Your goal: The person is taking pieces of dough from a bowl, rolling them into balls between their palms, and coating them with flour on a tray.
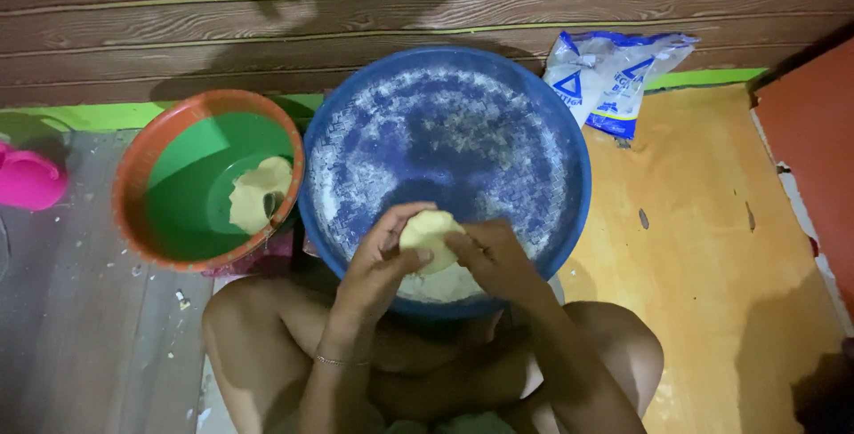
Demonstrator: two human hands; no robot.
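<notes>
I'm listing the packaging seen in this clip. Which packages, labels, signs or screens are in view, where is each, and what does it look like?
Plastic bag: on the floor against the wooden wall, just right of the blue basin; crumpled, soft pouch, white with blue triangle marks and blue print, top looks opened.
No signs, screens or other labelled packages show.

A wall of dark brown wood-grain boards (427, 7) fills the top of the frame, with a bright green strip (89, 116) along its foot. Lower left is grey plank floor (80, 309) (speckled with pale crumbs); to the right lies a yellow mat (712, 247), and a red-orange surface (814, 140) occupies the right edge. Light is dim.
</notes>
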